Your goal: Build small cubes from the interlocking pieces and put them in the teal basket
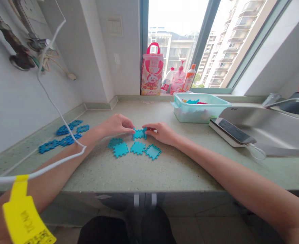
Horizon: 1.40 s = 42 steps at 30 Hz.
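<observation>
On the counter (185,173), my left hand (117,125) and my right hand (161,133) pinch opposite sides of a small teal assembly of interlocking puzzle tiles (139,134). One flat tile shows in its middle, with upright tiles at both ends under my fingers. Just in front lie several loose teal tiles with notched edges, among them a solid tile (120,149), another solid one (138,148) and an open-framed one (153,151). A further teal tile (114,142) is partly overlapped at the left.
Darker blue frame tiles (49,146) lie beyond my left forearm. A light teal bin (197,117) holds colourful pieces. A phone (230,130) rests on a white block by the sink (286,135). A white cable (55,166) with a yellow tag (27,220) crosses my left arm.
</observation>
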{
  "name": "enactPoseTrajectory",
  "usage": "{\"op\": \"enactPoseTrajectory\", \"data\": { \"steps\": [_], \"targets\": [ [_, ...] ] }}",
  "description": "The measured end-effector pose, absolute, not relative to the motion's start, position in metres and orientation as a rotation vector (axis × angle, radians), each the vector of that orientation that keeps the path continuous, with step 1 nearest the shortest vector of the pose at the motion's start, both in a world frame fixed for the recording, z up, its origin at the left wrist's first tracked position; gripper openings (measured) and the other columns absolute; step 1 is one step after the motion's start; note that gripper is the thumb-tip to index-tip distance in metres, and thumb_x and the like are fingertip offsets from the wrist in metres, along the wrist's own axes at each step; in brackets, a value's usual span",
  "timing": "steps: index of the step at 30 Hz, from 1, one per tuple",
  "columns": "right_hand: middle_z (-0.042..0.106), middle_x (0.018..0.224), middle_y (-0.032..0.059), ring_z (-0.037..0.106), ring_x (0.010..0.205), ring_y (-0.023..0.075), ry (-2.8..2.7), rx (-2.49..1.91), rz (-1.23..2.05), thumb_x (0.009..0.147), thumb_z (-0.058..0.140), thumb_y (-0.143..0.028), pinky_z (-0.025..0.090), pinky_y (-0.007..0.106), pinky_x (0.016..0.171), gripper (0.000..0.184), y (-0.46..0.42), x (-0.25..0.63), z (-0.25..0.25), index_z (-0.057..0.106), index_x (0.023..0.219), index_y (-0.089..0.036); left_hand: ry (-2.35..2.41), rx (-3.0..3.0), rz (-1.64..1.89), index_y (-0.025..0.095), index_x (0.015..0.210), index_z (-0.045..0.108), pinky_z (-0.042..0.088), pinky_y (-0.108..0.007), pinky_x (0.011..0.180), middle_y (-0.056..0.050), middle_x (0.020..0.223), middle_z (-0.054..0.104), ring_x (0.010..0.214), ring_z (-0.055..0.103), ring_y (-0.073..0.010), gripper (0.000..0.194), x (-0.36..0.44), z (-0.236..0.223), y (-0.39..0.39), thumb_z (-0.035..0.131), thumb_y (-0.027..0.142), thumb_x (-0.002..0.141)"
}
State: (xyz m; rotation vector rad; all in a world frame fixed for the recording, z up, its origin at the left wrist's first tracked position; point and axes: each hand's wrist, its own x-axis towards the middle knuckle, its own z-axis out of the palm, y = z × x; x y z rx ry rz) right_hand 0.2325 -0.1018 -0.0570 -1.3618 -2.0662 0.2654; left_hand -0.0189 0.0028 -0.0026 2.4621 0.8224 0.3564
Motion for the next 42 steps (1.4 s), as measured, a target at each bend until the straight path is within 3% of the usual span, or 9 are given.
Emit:
{"op": "enactPoseTrajectory", "data": {
  "steps": [5, 10, 14, 19, 25, 33, 39, 42],
  "targets": [
    [0.081, 0.114, 0.0057, 0.078, 0.098, 0.0233, -2.033, -1.358, 0.286, 0.098, 0.069, -0.023, 0.059, 0.037, 0.095, 0.029, -0.1, 0.231, -0.059, 0.079, 0.124, -0.025, 0.796, 2.416, 0.352, 0.022, 0.1, 0.084, 0.054, -0.03, 0.072, -0.006, 0.092, 0.082, 0.084, 0.075, -0.0242, 0.038, -0.019, -0.003, 0.003, 0.082, 0.05, 0.074],
    [0.082, 0.109, 0.0049, 0.078, 0.094, 0.0223, -2.013, -1.367, 0.314, 0.097, 0.07, -0.023, 0.06, 0.035, 0.093, 0.028, -0.1, 0.231, -0.059, 0.08, 0.123, -0.025, 0.698, 2.398, 0.271, 0.025, 0.107, 0.082, 0.058, -0.031, 0.081, -0.004, 0.099, 0.083, 0.093, 0.078, -0.0261, 0.049, -0.022, -0.011, 0.013, 0.092, 0.044, 0.063],
    [0.082, 0.11, 0.0041, 0.078, 0.093, 0.022, -2.01, -1.379, 0.29, 0.096, 0.07, -0.023, 0.06, 0.035, 0.092, 0.027, -0.101, 0.23, -0.058, 0.081, 0.12, -0.026, 0.641, 2.404, 0.311, 0.025, 0.104, 0.082, 0.058, -0.032, 0.087, -0.003, 0.096, 0.083, 0.093, 0.078, -0.0249, 0.042, -0.022, -0.017, 0.017, 0.09, 0.042, 0.067],
    [0.082, 0.106, 0.0028, 0.078, 0.094, 0.0215, -2.009, -1.359, 0.322, 0.095, 0.068, -0.022, 0.059, 0.033, 0.092, 0.027, -0.101, 0.229, -0.058, 0.082, 0.117, -0.027, 0.649, 2.444, 0.32, 0.029, 0.118, 0.082, 0.057, -0.031, 0.082, -0.001, 0.098, 0.083, 0.091, 0.078, -0.0251, 0.056, -0.022, -0.014, 0.008, 0.093, 0.04, 0.064],
    [0.082, 0.103, 0.0021, 0.078, 0.093, 0.0209, -1.941, -1.36, 0.352, 0.093, 0.071, -0.024, 0.059, 0.033, 0.089, 0.025, -0.097, 0.229, -0.063, 0.082, 0.114, -0.026, 0.641, 2.486, 0.361, 0.028, 0.105, 0.084, 0.055, -0.029, 0.079, -0.001, 0.092, 0.083, 0.088, 0.079, -0.0245, 0.045, -0.016, -0.017, 0.006, 0.094, 0.043, 0.063],
    [0.082, 0.105, 0.0019, 0.076, 0.089, 0.0193, -1.927, -1.326, 0.407, 0.093, 0.072, -0.025, 0.058, 0.031, 0.087, 0.022, -0.093, 0.233, -0.064, 0.081, 0.113, -0.023, 0.625, 2.587, 0.376, 0.025, 0.103, 0.083, 0.054, -0.029, 0.082, -0.001, 0.09, 0.083, 0.087, 0.079, -0.0236, 0.042, -0.011, -0.017, 0.001, 0.093, 0.044, 0.067],
    [0.082, 0.112, 0.0031, 0.078, 0.1, 0.0212, -2.088, -1.312, 0.344, 0.096, 0.067, -0.021, 0.057, 0.033, 0.096, 0.029, -0.097, 0.236, -0.055, 0.079, 0.122, -0.025, 0.557, 2.814, 0.443, 0.027, 0.11, 0.081, 0.05, -0.031, 0.089, 0.0, 0.094, 0.082, 0.093, 0.074, -0.0222, 0.05, -0.017, -0.017, 0.009, 0.094, 0.051, 0.068],
    [0.079, 0.122, 0.0056, 0.076, 0.111, 0.0247, -2.158, -1.336, 0.227, 0.098, 0.067, -0.025, 0.054, 0.037, 0.104, 0.03, -0.102, 0.236, -0.048, 0.078, 0.125, -0.025, 0.538, 2.909, 0.606, 0.022, 0.11, 0.078, 0.049, -0.031, 0.084, -0.002, 0.087, 0.077, 0.088, 0.069, -0.0221, 0.052, -0.016, -0.004, 0.002, 0.091, 0.057, 0.073]
  ]
}}
